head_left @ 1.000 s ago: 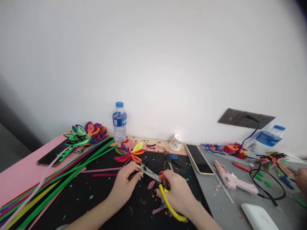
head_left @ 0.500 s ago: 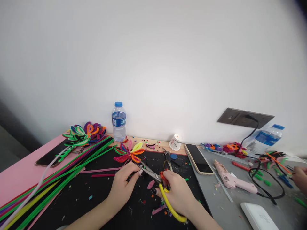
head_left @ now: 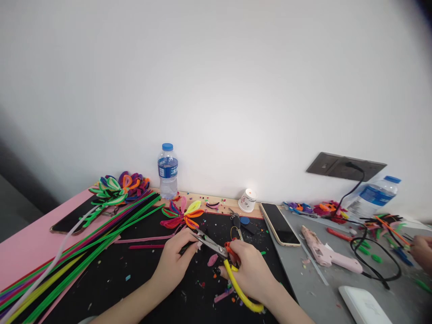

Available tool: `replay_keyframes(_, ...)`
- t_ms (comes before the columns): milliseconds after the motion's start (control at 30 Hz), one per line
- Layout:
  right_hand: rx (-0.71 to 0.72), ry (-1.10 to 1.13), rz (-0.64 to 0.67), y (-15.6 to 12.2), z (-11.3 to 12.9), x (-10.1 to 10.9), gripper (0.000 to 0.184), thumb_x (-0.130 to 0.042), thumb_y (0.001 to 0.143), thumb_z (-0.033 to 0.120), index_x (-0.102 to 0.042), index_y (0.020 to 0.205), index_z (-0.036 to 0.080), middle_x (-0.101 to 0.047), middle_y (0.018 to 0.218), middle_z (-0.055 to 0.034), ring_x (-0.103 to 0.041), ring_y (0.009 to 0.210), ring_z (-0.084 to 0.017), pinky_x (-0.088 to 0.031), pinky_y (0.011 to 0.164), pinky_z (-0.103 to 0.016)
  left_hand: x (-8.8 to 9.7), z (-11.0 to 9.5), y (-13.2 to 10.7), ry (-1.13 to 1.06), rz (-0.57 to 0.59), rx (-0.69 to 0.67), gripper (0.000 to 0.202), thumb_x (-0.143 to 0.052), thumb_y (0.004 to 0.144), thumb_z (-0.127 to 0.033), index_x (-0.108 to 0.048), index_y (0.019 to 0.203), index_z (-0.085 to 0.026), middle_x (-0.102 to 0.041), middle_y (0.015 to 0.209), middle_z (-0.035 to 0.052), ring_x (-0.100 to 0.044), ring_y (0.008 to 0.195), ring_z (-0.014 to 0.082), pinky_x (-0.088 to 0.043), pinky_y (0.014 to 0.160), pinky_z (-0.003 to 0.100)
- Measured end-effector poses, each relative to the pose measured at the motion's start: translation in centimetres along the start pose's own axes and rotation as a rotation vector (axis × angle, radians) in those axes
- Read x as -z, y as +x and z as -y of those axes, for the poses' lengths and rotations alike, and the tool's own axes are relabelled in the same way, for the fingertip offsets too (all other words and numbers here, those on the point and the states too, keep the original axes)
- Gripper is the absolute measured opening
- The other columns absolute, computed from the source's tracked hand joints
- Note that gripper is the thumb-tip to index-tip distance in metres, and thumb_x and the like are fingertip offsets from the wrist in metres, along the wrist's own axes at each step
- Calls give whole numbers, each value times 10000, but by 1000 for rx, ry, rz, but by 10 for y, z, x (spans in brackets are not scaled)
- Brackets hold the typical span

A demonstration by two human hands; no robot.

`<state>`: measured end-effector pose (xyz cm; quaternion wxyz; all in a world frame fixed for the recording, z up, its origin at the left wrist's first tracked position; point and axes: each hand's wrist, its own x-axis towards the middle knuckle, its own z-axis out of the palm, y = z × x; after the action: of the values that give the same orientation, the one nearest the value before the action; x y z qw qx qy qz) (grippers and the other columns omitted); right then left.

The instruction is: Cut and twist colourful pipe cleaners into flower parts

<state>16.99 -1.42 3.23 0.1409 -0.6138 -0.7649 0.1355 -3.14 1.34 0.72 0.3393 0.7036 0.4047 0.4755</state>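
Note:
My right hand (head_left: 251,270) grips a pair of scissors (head_left: 221,249) with yellow and orange handles, its fingers wrapped around them. The blades stand slightly apart and point left toward my left hand (head_left: 177,256). That hand is closed in a pinch beside the blade tips; whatever lies between its fingertips is too small and too hidden to name. Just beyond its knuckles is a multicoloured pipe-cleaner flower (head_left: 182,215) with pink, yellow, orange, red and purple loop petals. Whether its stem reaches my fingers is unclear. A small pink loop (head_left: 212,259) rests on the black mat (head_left: 135,279) below the scissors.
Long pipe cleaners (head_left: 84,256) and more flowers (head_left: 116,189) lie left. A water bottle (head_left: 168,173), paper cup (head_left: 247,200), keys (head_left: 235,220) and phone (head_left: 279,224) stand or lie behind. At right are a pink glue gun (head_left: 329,256), its cable and another person's hand (head_left: 421,252).

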Motion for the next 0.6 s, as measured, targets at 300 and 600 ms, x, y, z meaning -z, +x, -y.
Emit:
replay_keyframes(300,39,-34,11,2,-1,5,343,-730,565,358,-436,590,183,-454,628,62,-332,521,-83,-209,482,-205,3,1,4,-99,49,45,132,-511,801,-185,-578,687,-174,-579,733,18,-533,730,161,-402,699,249)
replay_keyframes(600,51,-29,1,3,-2,5,352,-726,569,362,-423,578,183,-446,631,58,-320,516,-84,-200,479,-204,2,0,0,1,-12,-46,122,-517,790,-160,-596,701,-185,-609,744,31,-553,727,169,-417,692,257)
